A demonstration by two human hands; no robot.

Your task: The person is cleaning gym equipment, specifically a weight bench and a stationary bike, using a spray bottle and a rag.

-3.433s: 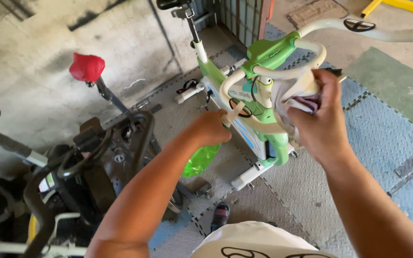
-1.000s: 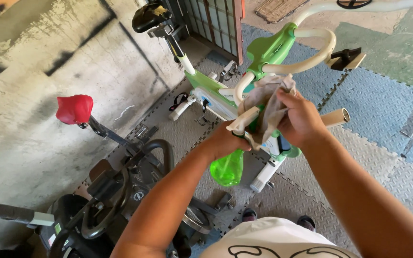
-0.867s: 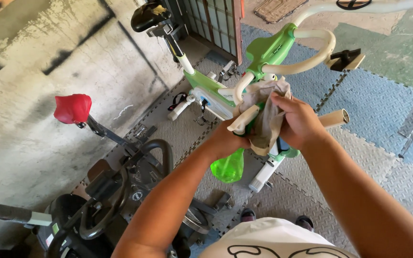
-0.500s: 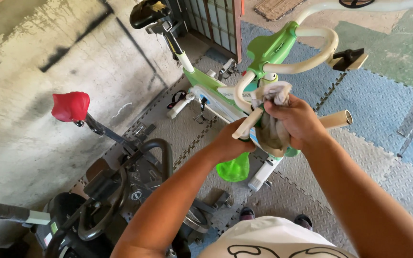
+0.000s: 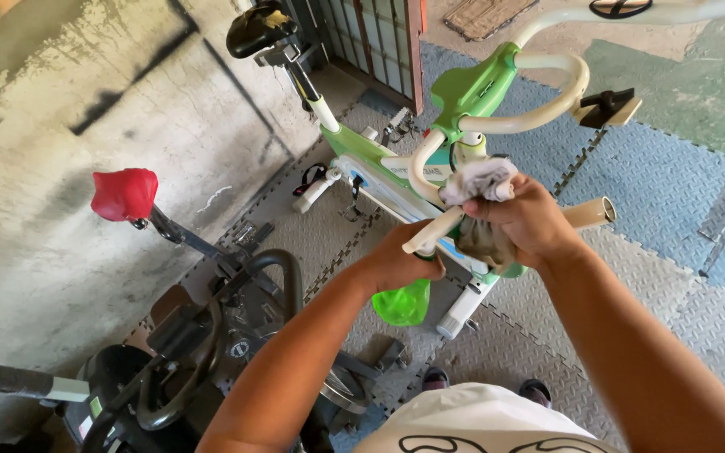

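Observation:
A green and white exercise bike stands in front of me with cream handlebars. My left hand grips a green spray bottle that hangs below it, beside the near handlebar end. My right hand is closed on a bunched grey-white cloth and presses it against the handlebar's lower curve near the bike's stem.
A black exercise bike with a red-covered seat stands at the left by a concrete wall. The green bike's black saddle is at the top. Grey and blue textured floor mats cover the ground. My shoes show at the bottom.
My right hand has slid the cloth along the handlebar from its upper loop down to the lower curve. My left hand and the spray bottle stayed close by it.

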